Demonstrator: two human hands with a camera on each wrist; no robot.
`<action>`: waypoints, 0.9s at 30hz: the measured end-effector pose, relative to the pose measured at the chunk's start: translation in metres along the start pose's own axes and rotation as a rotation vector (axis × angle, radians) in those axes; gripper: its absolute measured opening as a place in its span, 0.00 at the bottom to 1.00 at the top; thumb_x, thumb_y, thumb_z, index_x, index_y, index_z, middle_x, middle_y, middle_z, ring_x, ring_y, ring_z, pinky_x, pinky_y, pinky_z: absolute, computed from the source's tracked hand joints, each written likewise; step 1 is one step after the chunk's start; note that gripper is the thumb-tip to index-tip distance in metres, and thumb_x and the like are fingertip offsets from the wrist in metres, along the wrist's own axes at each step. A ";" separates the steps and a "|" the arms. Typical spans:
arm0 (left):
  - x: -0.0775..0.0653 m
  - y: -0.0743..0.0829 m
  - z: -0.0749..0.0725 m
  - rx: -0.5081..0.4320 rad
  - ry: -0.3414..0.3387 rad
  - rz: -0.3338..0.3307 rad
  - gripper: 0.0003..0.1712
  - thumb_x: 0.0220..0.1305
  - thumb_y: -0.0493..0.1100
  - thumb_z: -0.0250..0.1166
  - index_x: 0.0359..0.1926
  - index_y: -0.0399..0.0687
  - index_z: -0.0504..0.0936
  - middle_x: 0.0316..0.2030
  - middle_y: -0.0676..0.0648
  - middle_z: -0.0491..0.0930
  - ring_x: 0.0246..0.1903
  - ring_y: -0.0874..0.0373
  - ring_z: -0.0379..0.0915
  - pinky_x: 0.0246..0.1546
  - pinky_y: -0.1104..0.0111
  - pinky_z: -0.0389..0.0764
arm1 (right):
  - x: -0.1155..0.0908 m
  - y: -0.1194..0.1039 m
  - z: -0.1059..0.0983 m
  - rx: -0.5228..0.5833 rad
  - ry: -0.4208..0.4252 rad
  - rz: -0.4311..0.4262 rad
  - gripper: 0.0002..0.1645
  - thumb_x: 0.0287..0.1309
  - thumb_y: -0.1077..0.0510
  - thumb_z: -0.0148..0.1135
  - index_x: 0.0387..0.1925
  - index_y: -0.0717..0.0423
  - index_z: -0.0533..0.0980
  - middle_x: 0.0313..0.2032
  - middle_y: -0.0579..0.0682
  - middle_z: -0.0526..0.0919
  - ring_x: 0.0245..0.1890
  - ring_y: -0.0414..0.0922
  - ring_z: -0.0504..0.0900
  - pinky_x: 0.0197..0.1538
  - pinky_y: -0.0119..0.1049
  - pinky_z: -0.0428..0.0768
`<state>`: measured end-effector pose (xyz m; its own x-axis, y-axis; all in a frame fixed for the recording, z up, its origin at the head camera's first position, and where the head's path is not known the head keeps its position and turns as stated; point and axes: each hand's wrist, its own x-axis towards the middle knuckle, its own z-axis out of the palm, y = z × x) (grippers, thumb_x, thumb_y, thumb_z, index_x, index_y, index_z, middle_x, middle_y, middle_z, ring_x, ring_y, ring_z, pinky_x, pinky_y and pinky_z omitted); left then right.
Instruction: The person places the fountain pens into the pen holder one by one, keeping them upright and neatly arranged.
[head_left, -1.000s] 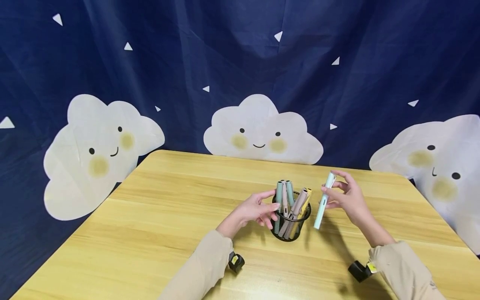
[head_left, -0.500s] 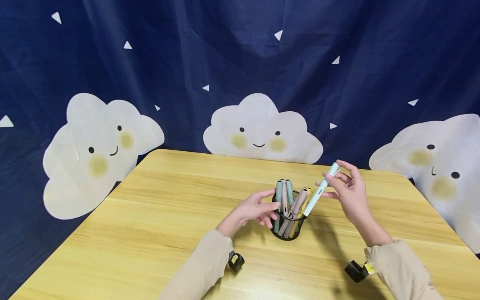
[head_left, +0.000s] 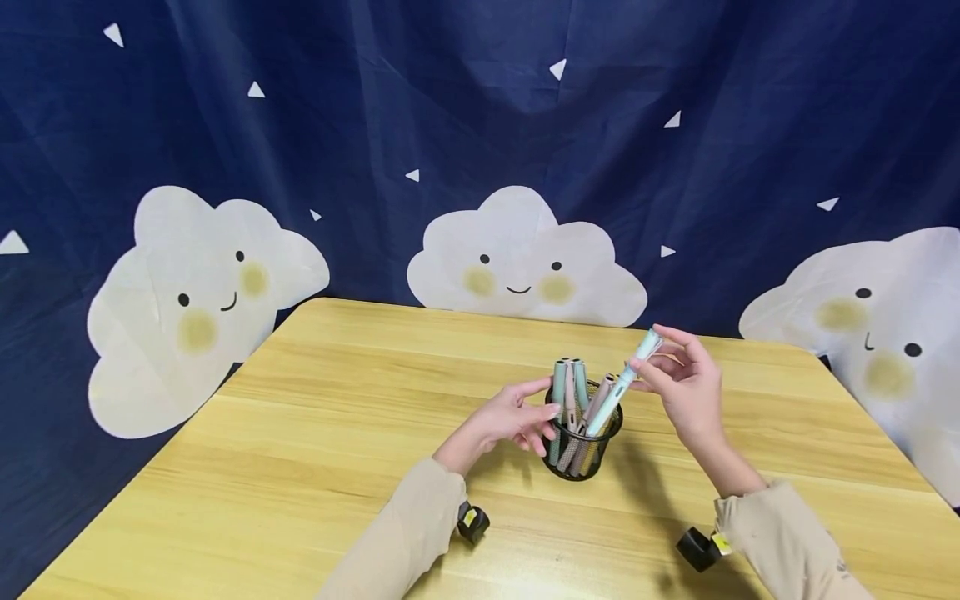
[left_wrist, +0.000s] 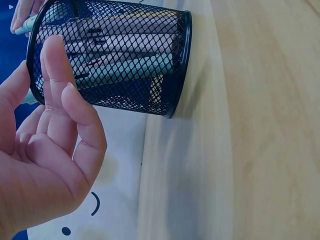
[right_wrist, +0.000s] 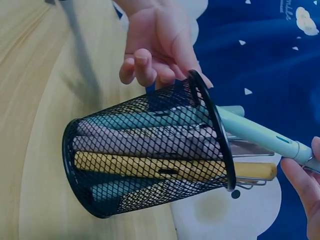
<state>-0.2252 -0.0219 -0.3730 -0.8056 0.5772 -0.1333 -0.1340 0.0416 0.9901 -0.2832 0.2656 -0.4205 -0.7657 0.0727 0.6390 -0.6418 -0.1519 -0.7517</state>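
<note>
A black mesh pen holder (head_left: pixel 574 477) stands upright on the table, holding several capped pens in green, greyish-pink and yellow. My left hand (head_left: pixel 513 417) grips its rim (right_wrist: pixel 223 137) from the left, thumb and forefinger at the edge, with other fingers loosely bent. Between thumb and fingertips, my right hand (head_left: pixel 688 387) pinches a pale mint pen (head_left: pixel 624 382) by its capped upper part. That pen (right_wrist: pixel 257 134) slants, its lower end at the holder's mouth; the head view cannot show how deep it reaches. The yellow pen (right_wrist: pixel 215 172) is seen through the mesh.
A light wooden table (head_left: pixel 337 400) spreads around the holder. Behind it hangs a dark blue curtain (head_left: pixel 480 100) with white smiling clouds (head_left: pixel 525 225). Black wrist cameras (head_left: pixel 472 525) sit below both sleeves.
My right hand has carried the mint pen left from beside the holder, first raising and tilting it, to over the holder's mouth. The left hand and holder stay in place.
</note>
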 end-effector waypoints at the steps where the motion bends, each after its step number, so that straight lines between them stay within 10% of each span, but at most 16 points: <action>1: 0.000 0.000 0.000 -0.001 -0.001 0.000 0.36 0.61 0.43 0.58 0.67 0.48 0.53 0.22 0.44 0.79 0.13 0.58 0.74 0.12 0.76 0.71 | 0.000 -0.001 0.002 -0.001 -0.010 -0.017 0.38 0.38 0.79 0.64 0.56 0.67 0.65 0.39 0.67 0.72 0.33 0.57 0.79 0.24 0.52 0.78; 13: -0.001 0.000 0.000 0.004 0.000 -0.002 0.36 0.61 0.43 0.58 0.67 0.48 0.53 0.23 0.41 0.80 0.13 0.58 0.74 0.12 0.76 0.71 | -0.018 -0.111 0.099 -0.324 -0.037 -0.144 0.23 0.35 0.83 0.61 0.41 0.75 0.72 0.26 0.48 0.80 0.28 0.34 0.78 0.31 0.21 0.77; 27: -0.001 0.001 0.000 0.008 -0.002 -0.001 0.35 0.62 0.43 0.57 0.67 0.51 0.54 0.22 0.43 0.79 0.13 0.58 0.74 0.12 0.76 0.71 | -0.021 -0.100 0.102 -0.346 -0.123 -0.238 0.22 0.32 0.87 0.59 0.36 0.78 0.74 0.26 0.56 0.79 0.25 0.36 0.76 0.30 0.21 0.74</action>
<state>-0.2241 -0.0222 -0.3717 -0.8044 0.5789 -0.1338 -0.1297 0.0487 0.9904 -0.1986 0.1785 -0.3417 -0.5972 -0.0556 0.8002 -0.7924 0.1955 -0.5778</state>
